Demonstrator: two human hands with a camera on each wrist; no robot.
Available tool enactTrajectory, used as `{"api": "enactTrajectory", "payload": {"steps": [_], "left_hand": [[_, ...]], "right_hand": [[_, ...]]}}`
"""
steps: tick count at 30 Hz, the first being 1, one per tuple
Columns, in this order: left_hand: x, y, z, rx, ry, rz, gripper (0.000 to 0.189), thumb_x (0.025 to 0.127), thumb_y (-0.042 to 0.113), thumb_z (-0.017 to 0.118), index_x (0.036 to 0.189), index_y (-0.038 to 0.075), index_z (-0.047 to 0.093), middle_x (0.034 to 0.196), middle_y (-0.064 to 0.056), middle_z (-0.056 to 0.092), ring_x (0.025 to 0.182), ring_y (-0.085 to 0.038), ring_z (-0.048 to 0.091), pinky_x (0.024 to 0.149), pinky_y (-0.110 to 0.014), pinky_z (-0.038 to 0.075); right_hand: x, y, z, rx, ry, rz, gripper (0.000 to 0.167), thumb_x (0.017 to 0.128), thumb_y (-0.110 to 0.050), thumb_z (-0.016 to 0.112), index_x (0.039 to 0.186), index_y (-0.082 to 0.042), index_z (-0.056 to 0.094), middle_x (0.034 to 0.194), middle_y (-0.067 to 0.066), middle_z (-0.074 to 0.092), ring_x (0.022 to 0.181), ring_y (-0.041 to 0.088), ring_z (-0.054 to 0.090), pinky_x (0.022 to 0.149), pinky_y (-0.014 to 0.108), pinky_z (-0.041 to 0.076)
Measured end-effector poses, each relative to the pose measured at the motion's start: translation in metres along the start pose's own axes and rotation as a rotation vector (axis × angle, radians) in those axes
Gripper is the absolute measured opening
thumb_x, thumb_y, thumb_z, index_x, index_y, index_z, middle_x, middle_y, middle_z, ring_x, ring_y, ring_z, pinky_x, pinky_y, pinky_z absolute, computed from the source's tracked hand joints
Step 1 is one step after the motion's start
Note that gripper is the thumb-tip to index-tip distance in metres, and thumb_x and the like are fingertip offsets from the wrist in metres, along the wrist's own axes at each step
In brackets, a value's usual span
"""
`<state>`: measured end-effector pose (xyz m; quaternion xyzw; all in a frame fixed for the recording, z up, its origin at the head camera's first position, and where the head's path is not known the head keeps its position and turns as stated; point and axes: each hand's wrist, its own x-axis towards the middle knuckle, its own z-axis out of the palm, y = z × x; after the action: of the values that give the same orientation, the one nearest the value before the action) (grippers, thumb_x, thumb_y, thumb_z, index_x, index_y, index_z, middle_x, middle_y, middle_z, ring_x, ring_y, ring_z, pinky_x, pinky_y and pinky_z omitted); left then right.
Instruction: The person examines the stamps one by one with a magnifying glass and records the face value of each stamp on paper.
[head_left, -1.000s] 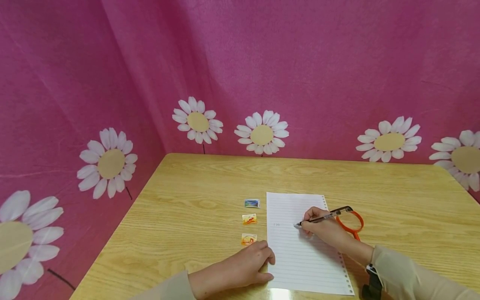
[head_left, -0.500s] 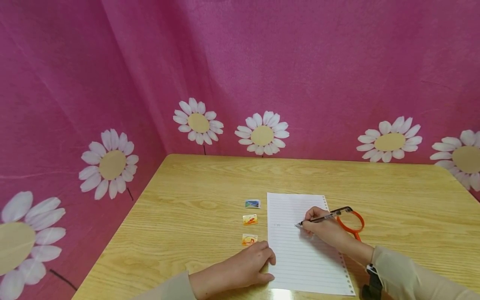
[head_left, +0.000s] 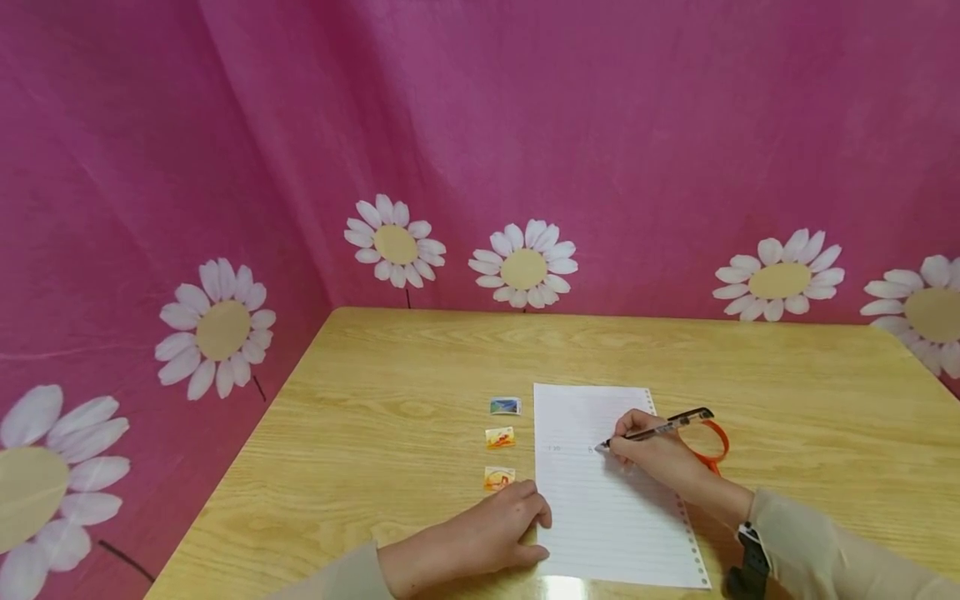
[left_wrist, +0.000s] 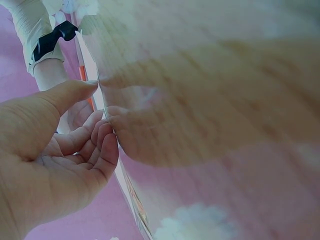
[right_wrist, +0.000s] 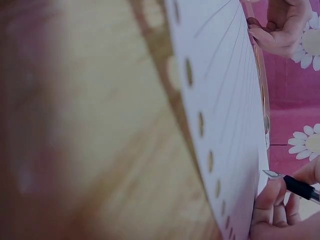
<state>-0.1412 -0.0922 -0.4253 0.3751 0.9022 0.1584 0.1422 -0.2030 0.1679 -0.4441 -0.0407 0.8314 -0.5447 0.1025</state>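
Note:
In the head view my right hand (head_left: 660, 458) pinches a black pen (head_left: 660, 427) with a clear barrel, its tip at a sheet of lined paper (head_left: 600, 533). Small pencil-grey or faint ink marks stand on one line of the sheet. In the right wrist view, fingers curl round the dark grip of the pen (right_wrist: 298, 186). My left hand (head_left: 498, 529) rests at the sheet's left edge, thumb and fingertips touching it, fingers loosely bent. Left of the sheet lie a blue-green stamp (head_left: 505, 406), a yellow-red stamp (head_left: 500, 437) and another yellow-red stamp (head_left: 498, 477).
An orange-rimmed magnifying glass (head_left: 724, 442) lies right of the sheet, partly hidden behind my right hand and the pen. The wooden table (head_left: 390, 400) meets a pink curtain (head_left: 600, 125) with daisies at the back and left. Punched holes line the sheet's right edge.
The right hand and pen tip have shifted slightly right along the line, and a small new mark shows left of the tip. The left hand has stayed in place.

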Motion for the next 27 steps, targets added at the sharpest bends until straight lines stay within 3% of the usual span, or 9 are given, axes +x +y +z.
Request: {"api": "enactTrajectory", "payload": {"steps": [13, 27], "left_hand": [[0.0006, -0.0010, 0.0007, 0.013, 0.010, 0.019, 0.021, 0.088, 0.028, 0.073, 0.102, 0.014, 0.065, 0.095, 0.008, 0.053, 0.082, 0.001, 0.041, 0.078, -0.010, 0.040], [-0.0005, -0.0003, 0.0007, 0.020, 0.020, 0.016, 0.021, 0.088, 0.028, 0.073, 0.101, 0.014, 0.064, 0.096, 0.008, 0.053, 0.084, 0.000, 0.042, 0.081, -0.010, 0.041]], "right_hand": [[0.0004, 0.0014, 0.0016, -0.040, -0.005, -0.015, 0.016, 0.083, -0.007, 0.065, 0.091, 0.000, 0.054, 0.076, -0.002, 0.055, 0.063, 0.006, 0.053, 0.057, 0.021, 0.045], [0.0012, 0.0020, 0.0029, 0.014, -0.009, -0.032, 0.016, 0.083, -0.003, 0.061, 0.092, 0.002, 0.049, 0.078, 0.000, 0.053, 0.063, 0.006, 0.052, 0.057, 0.021, 0.048]]}}
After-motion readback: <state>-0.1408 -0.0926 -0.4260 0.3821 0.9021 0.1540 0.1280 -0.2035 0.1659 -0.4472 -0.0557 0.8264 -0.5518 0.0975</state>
